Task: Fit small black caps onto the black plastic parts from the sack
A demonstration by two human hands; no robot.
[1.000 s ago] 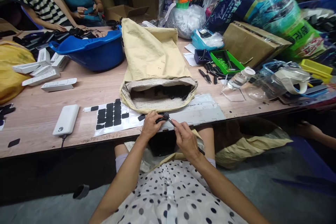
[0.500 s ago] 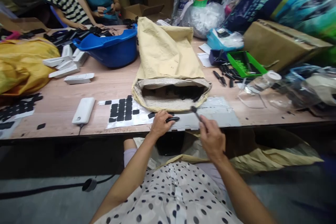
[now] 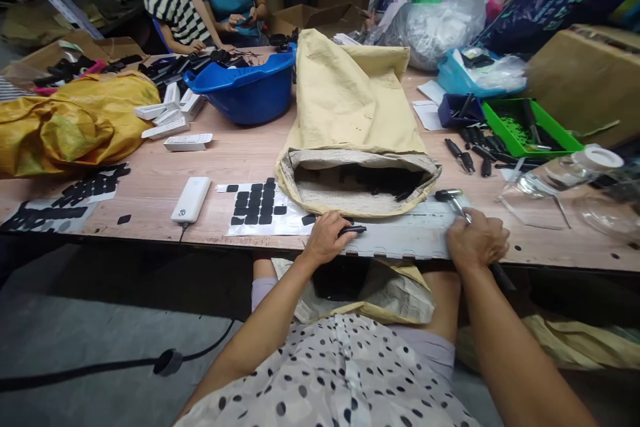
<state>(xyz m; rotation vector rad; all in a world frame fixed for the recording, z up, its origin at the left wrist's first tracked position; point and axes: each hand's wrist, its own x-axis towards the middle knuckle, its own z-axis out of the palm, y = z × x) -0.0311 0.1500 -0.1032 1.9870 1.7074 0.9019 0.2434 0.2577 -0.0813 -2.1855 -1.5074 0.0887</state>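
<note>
My left hand is closed at the table's front edge, with its fingers on a small black plastic piece that lies at a grey board. My right hand grips a small hammer by its handle, near the board's right end. The hammer's dark head points away from me and its black handle end sticks out below the hand. Just beyond both hands a tan woven sack lies with its mouth towards me, dark pieces inside. An open second sack is on my lap.
Left of the board are a sheet of black stickers and a white power bank. A blue basin stands farther back. On the right are a green tray, black parts and a clear bottle. Several people sit across the table.
My right hand has moved right with the hammer, away from the black piece and down by the board's right end. My left hand stays on the piece. The whole view has shifted.
</note>
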